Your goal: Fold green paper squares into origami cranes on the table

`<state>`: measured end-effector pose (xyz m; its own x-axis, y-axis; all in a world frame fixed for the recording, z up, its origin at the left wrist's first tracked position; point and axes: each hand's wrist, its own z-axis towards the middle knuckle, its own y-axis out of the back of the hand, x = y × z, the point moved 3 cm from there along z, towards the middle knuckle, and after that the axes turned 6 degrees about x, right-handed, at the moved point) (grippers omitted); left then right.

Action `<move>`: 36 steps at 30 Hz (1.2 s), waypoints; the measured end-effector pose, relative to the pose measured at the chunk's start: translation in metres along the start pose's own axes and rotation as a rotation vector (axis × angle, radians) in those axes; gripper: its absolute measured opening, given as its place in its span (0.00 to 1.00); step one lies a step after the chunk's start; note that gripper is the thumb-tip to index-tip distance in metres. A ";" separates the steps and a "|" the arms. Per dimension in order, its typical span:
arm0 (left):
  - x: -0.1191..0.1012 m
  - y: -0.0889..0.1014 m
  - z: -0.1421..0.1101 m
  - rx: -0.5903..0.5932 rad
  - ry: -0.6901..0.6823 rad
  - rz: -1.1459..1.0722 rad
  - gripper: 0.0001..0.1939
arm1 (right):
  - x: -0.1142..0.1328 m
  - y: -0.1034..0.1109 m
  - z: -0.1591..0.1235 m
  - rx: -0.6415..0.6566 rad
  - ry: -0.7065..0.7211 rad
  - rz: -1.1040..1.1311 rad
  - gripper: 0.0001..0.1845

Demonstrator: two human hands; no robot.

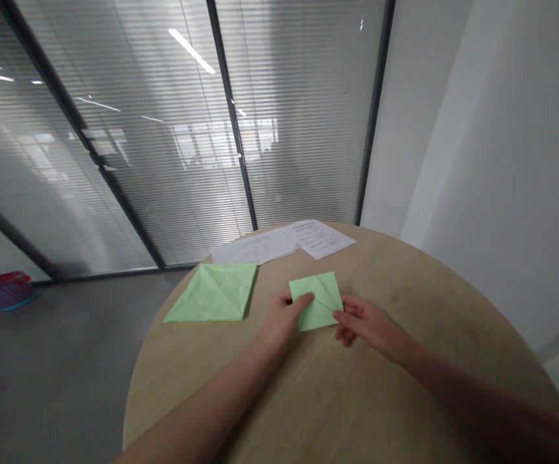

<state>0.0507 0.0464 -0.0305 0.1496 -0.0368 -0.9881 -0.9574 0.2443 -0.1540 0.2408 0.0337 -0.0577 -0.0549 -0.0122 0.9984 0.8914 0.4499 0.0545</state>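
Note:
A small square of folded light green paper [319, 295] is held between my two hands, with diagonal fold lines meeting on its upper face. My left hand [284, 316] grips its left side, the thumb flat on top and the fingers hidden beneath. At the lower right corner, my right hand [362, 325] pinches the paper between thumb and fingers. Left of my hands, a larger creased sheet of green paper [216, 293] lies on the table.
Printed white sheets [319, 237] lie at the far edge of the round wooden table [405, 290]. Behind it stands a glass partition with blinds [303, 129], and a white wall [511, 193] is on the right. A red and blue basket [6, 293] sits on the floor at left.

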 end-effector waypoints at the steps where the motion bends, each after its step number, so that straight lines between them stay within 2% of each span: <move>1: 0.000 0.000 0.000 0.000 0.000 -0.011 0.18 | 0.000 -0.001 0.001 -0.001 0.014 0.005 0.28; 8: 0.008 0.005 0.006 -0.019 0.060 -0.032 0.21 | -0.001 0.008 0.002 -0.050 0.038 -0.049 0.21; 13: 0.008 0.009 0.008 0.013 0.063 0.022 0.17 | -0.001 0.015 0.002 -0.111 0.075 -0.069 0.16; 15: 0.006 0.010 0.008 0.007 0.073 0.035 0.14 | 0.000 0.017 0.002 -0.146 0.114 -0.058 0.17; 20: 0.005 0.008 0.008 -0.005 0.120 0.015 0.10 | 0.003 0.022 -0.001 -0.261 0.218 -0.015 0.32; 24: 0.006 0.007 0.008 0.000 0.140 -0.016 0.09 | 0.000 0.026 -0.001 -0.290 0.270 -0.108 0.22; 26: 0.007 0.007 0.008 0.009 0.147 -0.024 0.09 | -0.004 0.028 0.000 -0.298 0.258 -0.150 0.19; 30: 0.007 0.005 0.007 0.043 0.151 -0.024 0.12 | -0.010 0.031 0.002 -0.306 0.240 -0.189 0.20; 36: 0.009 0.004 0.005 0.071 0.157 0.019 0.19 | -0.007 0.031 0.001 -0.294 0.239 -0.210 0.18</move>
<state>0.0498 0.0518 -0.0399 0.0858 -0.1812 -0.9797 -0.9390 0.3141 -0.1403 0.2684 0.0490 -0.0631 -0.1744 -0.2980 0.9385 0.9641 0.1422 0.2243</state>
